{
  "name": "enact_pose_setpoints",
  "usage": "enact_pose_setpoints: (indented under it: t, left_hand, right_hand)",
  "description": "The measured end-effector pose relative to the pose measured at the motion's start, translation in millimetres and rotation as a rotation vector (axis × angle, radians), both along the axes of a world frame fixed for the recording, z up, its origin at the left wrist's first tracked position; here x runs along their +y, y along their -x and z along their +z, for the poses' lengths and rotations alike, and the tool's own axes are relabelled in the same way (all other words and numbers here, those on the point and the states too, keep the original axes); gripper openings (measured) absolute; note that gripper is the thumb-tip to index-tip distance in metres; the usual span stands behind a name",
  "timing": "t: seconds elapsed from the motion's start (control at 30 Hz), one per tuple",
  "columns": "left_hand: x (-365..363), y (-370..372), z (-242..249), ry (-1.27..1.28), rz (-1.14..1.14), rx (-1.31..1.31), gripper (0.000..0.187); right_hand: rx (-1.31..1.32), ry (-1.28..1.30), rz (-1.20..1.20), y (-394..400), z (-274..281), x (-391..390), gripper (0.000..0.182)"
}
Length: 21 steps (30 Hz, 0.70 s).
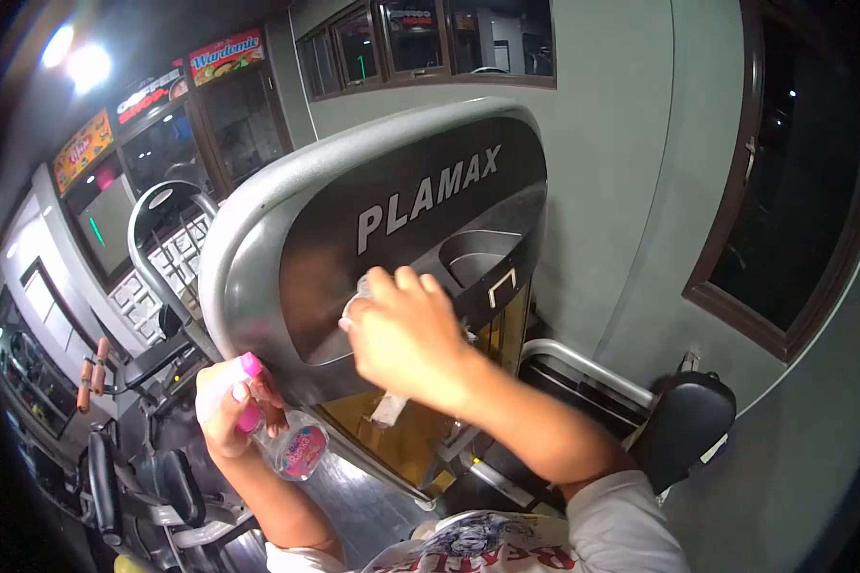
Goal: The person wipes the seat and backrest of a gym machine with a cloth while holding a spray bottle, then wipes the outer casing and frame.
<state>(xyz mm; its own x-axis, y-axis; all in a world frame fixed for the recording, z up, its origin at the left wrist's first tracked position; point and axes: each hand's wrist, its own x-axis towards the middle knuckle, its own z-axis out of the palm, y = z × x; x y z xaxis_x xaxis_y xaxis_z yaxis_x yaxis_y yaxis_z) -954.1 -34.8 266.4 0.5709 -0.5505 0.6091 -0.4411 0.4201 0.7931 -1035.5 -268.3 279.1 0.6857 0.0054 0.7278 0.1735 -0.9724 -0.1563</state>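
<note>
My left hand (227, 406) is wrapped round the pink spray head of a clear bottle (301, 451) with a pink label, held low at the left of the machine. My right hand (401, 329) is closed on a pale, crumpled cloth (358, 298), of which only a small part shows between the fingers. That hand is at the dark front panel (320, 258) of a grey machine marked PLAMAX, below the lettering. A recessed tray (483, 256) in the panel lies to the right of my right hand.
A padded black seat (683, 420) stands at the lower right beside a grey wall (612, 191). More gym equipment (143, 477) fills the left side. Dark windows (784, 181) are at the right and back.
</note>
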Motion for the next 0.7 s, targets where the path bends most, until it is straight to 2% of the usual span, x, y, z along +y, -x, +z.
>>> enact_pose_setpoints:
  t: [0.07, 0.13, 0.2, 0.27, 0.33, 0.4, 0.47, 0.6, 0.67, 0.7]
  left_hand:
    - [1, -1, 1, -0.005, -0.007, 0.003, 0.044]
    - [3, -2, 0, -0.029, -0.007, 0.002, 0.044]
    - [5, -2, -3, -0.029, -0.013, 0.029, 0.044]
    - [4, -2, -1, -0.017, -0.005, 0.029, 0.044]
    - [2, 2, 1, -0.024, 0.016, 0.019, 0.043]
    - [2, 4, 0, -0.009, 0.029, 0.034, 0.043]
    - [-1, 3, 1, 0.006, 0.031, 0.048, 0.045]
    - [5, 1, -1, -0.012, 0.022, 0.074, 0.048]
    - [8, -1, -4, -0.025, 0.017, 0.065, 0.046]
    - [9, -1, -4, -0.032, 0.012, 0.052, 0.045]
  right_hand:
    - [0.246, -0.036, -0.065, 5, 18, -32, 0.024]
    - [0.141, 0.027, -0.257, -13, 15, -69, 0.028]
    - [0.223, -0.242, -0.140, -21, 20, -89, 0.028]
    - [0.190, -0.042, -0.145, -26, 18, -75, 0.026]
    - [0.291, -0.014, -0.020, -8, 31, -36, 0.025]
    - [0.347, -0.091, 0.150, 2, 31, 12, 0.025]
    - [0.039, 0.103, 0.019, 10, 8, 46, 0.024]
    - [-0.108, 0.113, -0.013, 18, -5, 14, 0.026]
    - [0.047, 0.163, -0.231, 11, 12, -25, 0.029]
    - [0.317, -0.046, -0.342, 4, 24, -43, 0.029]
